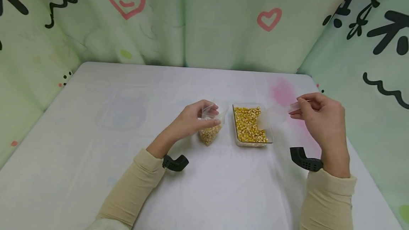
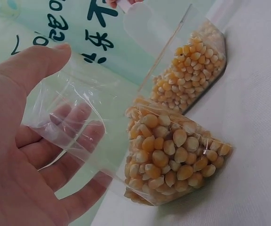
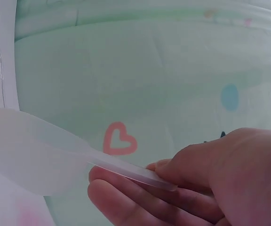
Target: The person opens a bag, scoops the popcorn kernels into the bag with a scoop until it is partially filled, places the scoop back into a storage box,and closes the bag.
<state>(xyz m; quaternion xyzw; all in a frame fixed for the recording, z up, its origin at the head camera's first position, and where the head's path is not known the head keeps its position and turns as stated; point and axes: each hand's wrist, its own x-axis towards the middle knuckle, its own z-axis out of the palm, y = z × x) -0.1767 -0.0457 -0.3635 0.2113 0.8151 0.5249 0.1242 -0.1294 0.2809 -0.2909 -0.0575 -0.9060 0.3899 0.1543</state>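
Observation:
My left hand [image 1: 199,118] is curled loosely around the top of a clear plastic bag [image 1: 210,134]. In the left wrist view its fingers [image 2: 55,162] show through the film and the thumb stands apart from them. Yellow corn kernels [image 2: 173,155] fill the bag's lower part, which sits on the table. My right hand [image 1: 322,116] pinches the handle of a translucent white scoop [image 3: 36,150] between thumb and fingers. The scoop's wide end reaches left over the right side of a clear rectangular container [image 1: 251,144], hiding some of the corn kernels [image 1: 247,123] in it.
A white cloth covers the table [image 1: 112,152], with a pink patch [image 1: 282,91] beyond the scoop. Green curtains [image 1: 217,20] with hearts and black writing hang behind and along both sides. Black wrist mounts [image 1: 175,163] sit on both forearms.

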